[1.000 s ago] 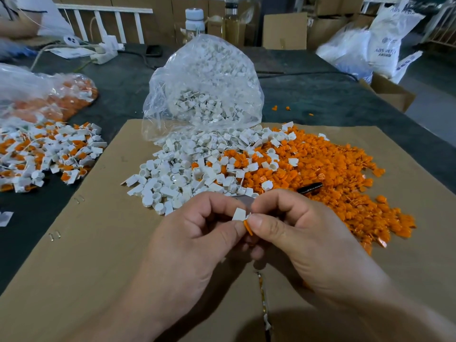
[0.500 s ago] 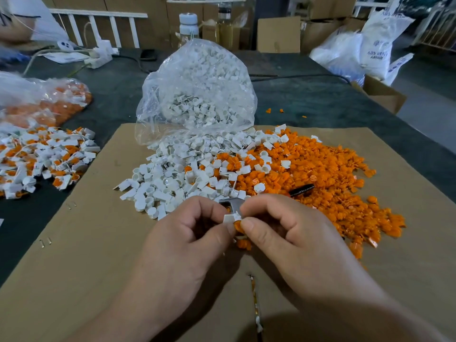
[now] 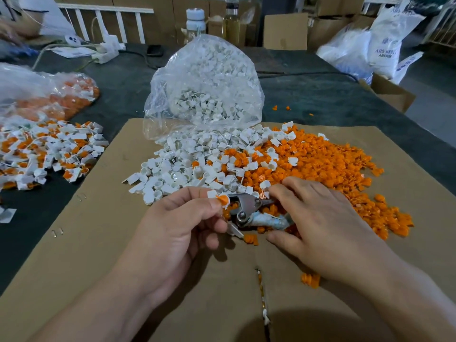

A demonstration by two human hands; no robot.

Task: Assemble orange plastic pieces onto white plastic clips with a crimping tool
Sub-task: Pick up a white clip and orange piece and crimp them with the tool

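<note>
Our left hand (image 3: 177, 233) pinches a white clip (image 3: 212, 194) between thumb and forefinger, with a round orange piece (image 3: 224, 200) seated against it. The pair sits near the middle of the cardboard sheet (image 3: 74, 255). At its 3 o'clock lies the crimping tool (image 3: 246, 208), bare steel with a pivot bolt and pale bluish handles. Its long axis runs from 10 o'clock to 4 o'clock, with the jaws at the 10 o'clock end, almost touching the orange piece. Our right hand (image 3: 320, 225) lies over the handles with fingers spread and nearly straight and the thumb out below, curled round nothing we can see. It hides most of the handles. At 12 o'clock from the hands a heap of white clips (image 3: 185, 169) spills from a clear plastic bag (image 3: 204, 82), and at 2 o'clock spreads the heap of orange pieces (image 3: 333, 174). Loose orange pieces (image 3: 250, 239) lie at 6 o'clock from the tool. At 9 o'clock, on the dark desk (image 3: 123, 90), lies a pile of assembled clips (image 3: 49, 149).
</note>
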